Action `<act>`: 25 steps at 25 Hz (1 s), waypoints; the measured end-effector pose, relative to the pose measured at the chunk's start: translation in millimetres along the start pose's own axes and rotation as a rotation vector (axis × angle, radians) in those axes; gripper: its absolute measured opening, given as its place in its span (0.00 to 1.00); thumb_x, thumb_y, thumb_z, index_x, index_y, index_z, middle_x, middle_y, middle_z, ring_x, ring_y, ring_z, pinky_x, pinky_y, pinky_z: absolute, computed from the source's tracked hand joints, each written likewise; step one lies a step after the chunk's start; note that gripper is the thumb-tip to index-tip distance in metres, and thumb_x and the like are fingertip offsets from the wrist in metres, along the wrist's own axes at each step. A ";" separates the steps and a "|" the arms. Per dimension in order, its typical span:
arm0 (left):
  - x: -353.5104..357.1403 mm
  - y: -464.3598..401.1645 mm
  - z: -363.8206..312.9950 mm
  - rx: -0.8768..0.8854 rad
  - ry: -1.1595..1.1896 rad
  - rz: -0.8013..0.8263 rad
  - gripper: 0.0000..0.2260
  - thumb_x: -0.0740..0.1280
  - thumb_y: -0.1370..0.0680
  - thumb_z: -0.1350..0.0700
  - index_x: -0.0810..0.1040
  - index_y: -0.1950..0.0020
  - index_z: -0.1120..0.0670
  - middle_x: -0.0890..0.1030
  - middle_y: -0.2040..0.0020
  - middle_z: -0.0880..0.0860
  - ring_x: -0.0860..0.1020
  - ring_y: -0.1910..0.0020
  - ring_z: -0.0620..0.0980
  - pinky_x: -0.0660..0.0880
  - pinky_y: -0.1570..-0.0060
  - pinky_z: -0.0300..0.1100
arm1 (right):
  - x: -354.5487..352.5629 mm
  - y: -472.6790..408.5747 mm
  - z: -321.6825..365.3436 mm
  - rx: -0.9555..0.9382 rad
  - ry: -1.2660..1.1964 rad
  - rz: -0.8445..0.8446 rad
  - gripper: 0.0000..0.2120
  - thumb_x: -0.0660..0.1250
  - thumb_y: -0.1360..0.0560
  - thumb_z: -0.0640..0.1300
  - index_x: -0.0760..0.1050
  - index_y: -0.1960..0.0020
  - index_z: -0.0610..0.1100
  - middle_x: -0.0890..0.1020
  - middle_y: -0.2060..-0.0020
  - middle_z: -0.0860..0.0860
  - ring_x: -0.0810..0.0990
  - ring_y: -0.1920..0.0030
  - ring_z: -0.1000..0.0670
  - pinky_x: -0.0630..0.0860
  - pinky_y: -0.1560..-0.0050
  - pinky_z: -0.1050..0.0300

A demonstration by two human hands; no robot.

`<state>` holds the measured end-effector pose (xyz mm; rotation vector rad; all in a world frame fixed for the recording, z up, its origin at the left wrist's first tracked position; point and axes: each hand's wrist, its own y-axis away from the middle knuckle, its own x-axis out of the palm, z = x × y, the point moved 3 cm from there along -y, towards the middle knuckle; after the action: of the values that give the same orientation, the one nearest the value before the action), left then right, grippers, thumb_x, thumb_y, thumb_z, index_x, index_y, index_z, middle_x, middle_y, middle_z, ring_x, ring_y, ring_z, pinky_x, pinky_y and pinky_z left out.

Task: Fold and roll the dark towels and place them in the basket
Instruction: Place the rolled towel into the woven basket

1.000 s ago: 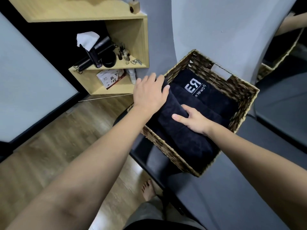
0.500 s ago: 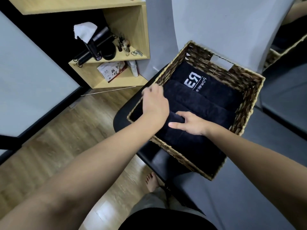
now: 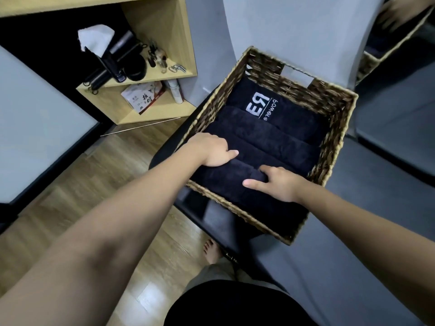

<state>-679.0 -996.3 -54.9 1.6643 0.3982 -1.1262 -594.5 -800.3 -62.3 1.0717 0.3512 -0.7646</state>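
Dim, even indoor light, wide-angle view.
Edges are bowed; blur is seen at one o'clock, floor glare at six.

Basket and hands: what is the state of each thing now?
Basket: open on top, holding rolled dark towels side by side.
Logo towel: rolled, at the far wall.
Nearest towel: rolled, under both hands.
Left hand: gripping the nearest towel.
Right hand: gripping it too.

A grey padded bench (image 3: pixel 329 267) carries the woven basket (image 3: pixel 334 128), near its left end.
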 end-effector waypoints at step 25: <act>29.6 16.7 6.2 0.020 0.043 -0.404 0.27 0.48 0.18 0.34 0.81 0.57 0.46 0.81 0.63 0.49 0.80 0.60 0.54 0.72 0.57 0.48 | 10.8 8.0 -11.9 0.029 0.013 0.033 0.47 0.65 0.47 0.85 0.74 0.40 0.54 0.80 0.47 0.55 0.80 0.47 0.51 0.79 0.43 0.49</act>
<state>-655.1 -1016.2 -69.9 1.6705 0.7784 -1.3915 -580.2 -791.9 -69.0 1.1077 0.3338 -0.7355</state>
